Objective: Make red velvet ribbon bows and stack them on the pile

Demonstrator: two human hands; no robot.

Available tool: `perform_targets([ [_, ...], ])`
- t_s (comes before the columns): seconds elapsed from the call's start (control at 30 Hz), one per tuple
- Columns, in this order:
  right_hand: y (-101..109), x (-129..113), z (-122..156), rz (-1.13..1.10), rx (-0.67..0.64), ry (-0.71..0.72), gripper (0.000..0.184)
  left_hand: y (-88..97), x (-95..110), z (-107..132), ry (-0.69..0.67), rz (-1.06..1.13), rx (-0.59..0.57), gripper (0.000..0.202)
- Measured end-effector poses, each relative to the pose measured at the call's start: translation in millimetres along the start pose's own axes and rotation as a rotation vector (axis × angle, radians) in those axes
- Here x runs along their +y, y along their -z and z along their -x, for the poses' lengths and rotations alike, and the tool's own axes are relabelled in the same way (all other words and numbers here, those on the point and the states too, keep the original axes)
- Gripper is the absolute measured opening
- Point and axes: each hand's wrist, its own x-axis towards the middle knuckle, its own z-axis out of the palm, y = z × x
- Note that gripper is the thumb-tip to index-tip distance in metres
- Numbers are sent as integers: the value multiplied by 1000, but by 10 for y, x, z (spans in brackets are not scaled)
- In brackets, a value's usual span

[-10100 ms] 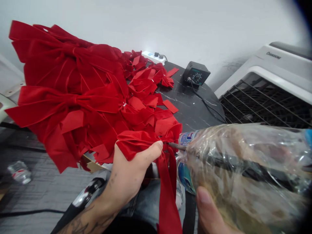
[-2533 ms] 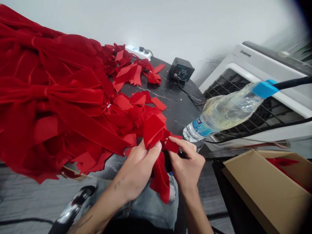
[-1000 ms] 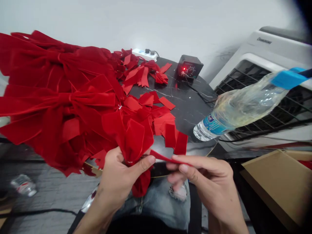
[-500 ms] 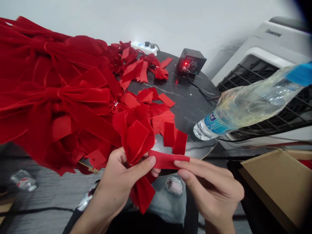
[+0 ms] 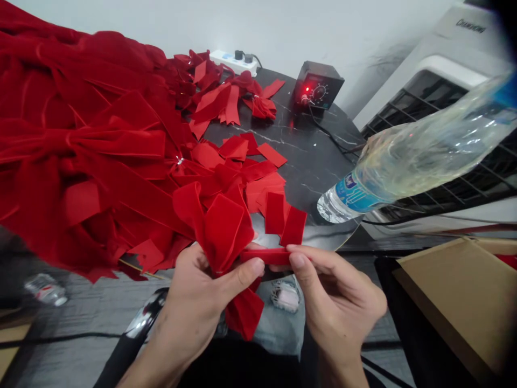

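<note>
Gathered at its middle, a red velvet ribbon bow (image 5: pixel 226 229) is pinched in my left hand (image 5: pixel 210 291), its loops above the thumb and its tails below. My right hand (image 5: pixel 337 293) grips the right end of a short red ribbon strip (image 5: pixel 272 255) between thumb and fingertips. The strip looks narrow, folded or turned edge-on, and its left end lies under my left thumb beside the bow. Loose short ribbon pieces (image 5: pixel 274 213) lie on the table just beyond my hands.
Finished-looking red bows (image 5: pixel 68 140) heap the left side of the dark round table (image 5: pixel 302 156). A black control box (image 5: pixel 317 86) with a red light, a white power strip (image 5: pixel 234 62) and a tall plastic bottle (image 5: pixel 355 196) stand around. An open cardboard box (image 5: pixel 456 291) is at right.
The short strip has gone from flat and wide to a narrow band as my right fingers fold or turn it. My right hand has shifted slightly left; the view has moved a little.
</note>
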Motion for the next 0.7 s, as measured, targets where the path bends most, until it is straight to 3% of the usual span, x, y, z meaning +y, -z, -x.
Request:
perform_targets([
  [0.3,91,48,47,75,45,-77,38,-139,45,-20,-4,24,148,18],
  [0.4,119,60,22,44,-9,-144,24,-136,43,-28,24,2,166,20],
  [0.6,110,44,-9,-109,50,-213,11,-128,89,-40,70,-16,35,24],
  [0.7,70,-25,6,-228,24,-224,12,-148,179,35,146,93,-111,44],
])
